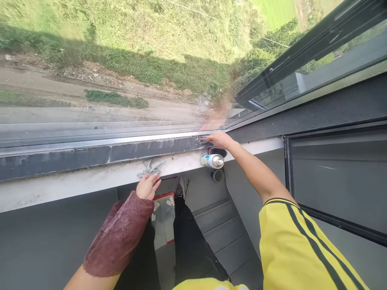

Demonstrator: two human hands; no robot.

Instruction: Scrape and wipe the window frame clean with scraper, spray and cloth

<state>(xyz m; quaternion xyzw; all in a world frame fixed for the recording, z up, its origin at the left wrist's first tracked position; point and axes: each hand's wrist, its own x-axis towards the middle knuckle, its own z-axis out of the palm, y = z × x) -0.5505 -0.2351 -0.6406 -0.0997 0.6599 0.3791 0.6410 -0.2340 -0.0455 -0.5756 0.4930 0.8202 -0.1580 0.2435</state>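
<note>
Yellow sleeve nearest, the right hand [220,140] reaches to the window frame [121,153], fingers closed on a small red-tipped tool [204,139] — scraping seems underway, smears remaining leftward. Left hand [147,186] rests loosely open on the sill [60,183], touching a crumpled cloth [151,166]; spray can [211,161] lies near.

The right hand [220,140] holds a thin red tool [204,139], small and partly hidden by the fingers, so its kind cannot be told. The tool lies almost flat and points toward 9 o'clock, touching the dark window frame strip [121,154], which carries pale smears. A grey crumpled cloth [151,166] lies on the white sill [75,183], at 12 o'clock from the left hand [147,187], whose fingertips touch its lower edge. The cloth is at 8 o'clock from the tool, well apart from it.
</note>
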